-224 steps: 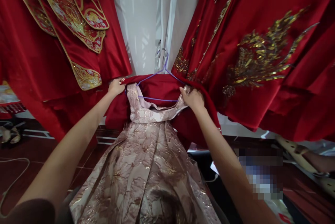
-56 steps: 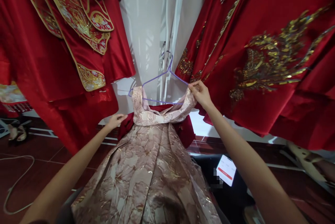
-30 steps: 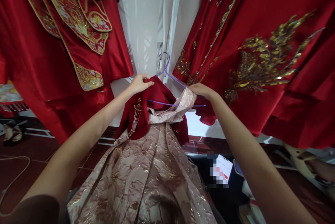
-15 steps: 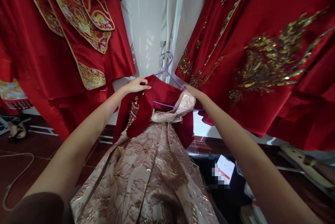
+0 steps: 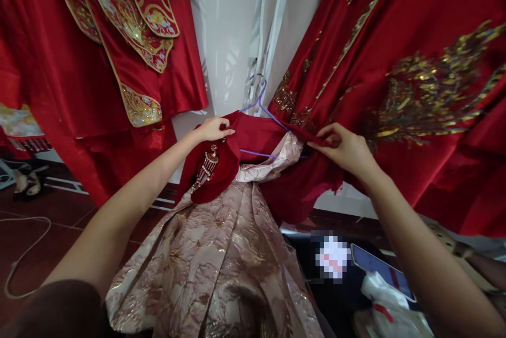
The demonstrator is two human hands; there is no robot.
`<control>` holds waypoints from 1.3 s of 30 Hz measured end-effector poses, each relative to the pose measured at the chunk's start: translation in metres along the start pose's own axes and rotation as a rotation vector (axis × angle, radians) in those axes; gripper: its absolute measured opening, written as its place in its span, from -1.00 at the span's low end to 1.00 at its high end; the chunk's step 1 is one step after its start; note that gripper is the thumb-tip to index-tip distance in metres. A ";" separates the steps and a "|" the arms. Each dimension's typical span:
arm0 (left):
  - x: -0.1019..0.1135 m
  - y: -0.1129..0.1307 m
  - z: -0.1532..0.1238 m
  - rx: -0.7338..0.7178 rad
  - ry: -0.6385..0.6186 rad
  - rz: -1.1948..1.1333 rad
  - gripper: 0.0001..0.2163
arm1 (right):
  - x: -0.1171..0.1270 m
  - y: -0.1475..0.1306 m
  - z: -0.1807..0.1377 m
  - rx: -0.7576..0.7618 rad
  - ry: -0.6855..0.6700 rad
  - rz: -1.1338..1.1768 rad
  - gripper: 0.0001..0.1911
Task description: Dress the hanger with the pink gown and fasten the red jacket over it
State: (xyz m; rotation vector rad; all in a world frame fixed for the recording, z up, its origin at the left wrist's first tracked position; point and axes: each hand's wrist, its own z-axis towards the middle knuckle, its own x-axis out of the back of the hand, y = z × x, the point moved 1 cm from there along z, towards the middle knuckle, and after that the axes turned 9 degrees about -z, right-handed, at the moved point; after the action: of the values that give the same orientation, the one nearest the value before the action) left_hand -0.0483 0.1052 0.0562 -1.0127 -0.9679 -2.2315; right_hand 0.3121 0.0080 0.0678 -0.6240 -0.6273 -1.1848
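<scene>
A red shawl-like garment [image 5: 221,185] and a pink-gold brocade dress [image 5: 233,238] hang together on a purple wire hanger [image 5: 259,99]. My left hand [image 5: 213,129] is closed on the red garment's edge at its left shoulder, just above a beaded tassel brooch [image 5: 207,166]. Out to the right, my right hand [image 5: 348,149] pinches the opposite edge of the red garment between thumb and fingers, stretching it sideways from the hanger. The dress's light shoulder strap [image 5: 290,148] shows between the hands. The dress skirt spreads down toward me.
Red embroidered garments hang at left [image 5: 154,48] and right [image 5: 435,95]. Below right, a phone [image 5: 383,272] and a white plastic bag [image 5: 387,301] lie on a dark surface. Shoes [image 5: 29,185] and a pale cable [image 5: 29,264] are at the left.
My right hand has moved right, away from the hanger's shoulder, drawing the red garment's edge out with it. My left hand keeps its hold. The view has shifted slightly.
</scene>
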 end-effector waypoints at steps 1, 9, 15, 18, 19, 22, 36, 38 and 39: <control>0.000 0.000 -0.001 -0.006 -0.007 0.005 -0.72 | 0.003 -0.007 -0.002 0.034 -0.040 0.044 -0.67; -0.011 0.012 -0.008 0.032 0.039 0.114 -0.72 | -0.058 -0.058 0.021 -0.257 -0.009 0.408 -0.56; -0.010 0.014 -0.012 0.037 0.034 0.171 -0.68 | -0.094 -0.140 0.018 -0.090 0.029 0.507 -0.66; -0.005 0.011 -0.014 0.017 0.006 0.205 -0.61 | -0.092 -0.140 0.002 -0.074 0.008 0.496 -0.68; -0.005 0.011 -0.015 0.012 -0.006 0.216 -0.60 | -0.090 -0.134 -0.003 -0.078 0.045 0.468 -0.68; -0.009 0.018 -0.022 0.035 0.019 0.253 -0.62 | -0.090 -0.111 -0.013 -0.103 0.114 0.475 -0.71; -0.086 0.080 -0.060 0.136 0.231 -0.206 -0.81 | -0.118 -0.128 -0.015 -0.014 -0.164 1.141 -0.81; -0.097 0.075 -0.062 0.174 0.397 -0.509 -0.76 | -0.115 -0.123 -0.018 -0.021 -0.199 1.154 -0.75; -0.102 0.072 -0.064 0.188 0.497 -0.664 -0.76 | -0.113 -0.121 -0.021 -0.024 -0.203 1.157 -0.74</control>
State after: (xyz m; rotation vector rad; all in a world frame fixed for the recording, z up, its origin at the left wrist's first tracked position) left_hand 0.0338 0.0261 -0.0259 -0.0119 -1.3676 -2.6405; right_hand 0.1697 0.0341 -0.0152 -0.9442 -0.3073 -0.0463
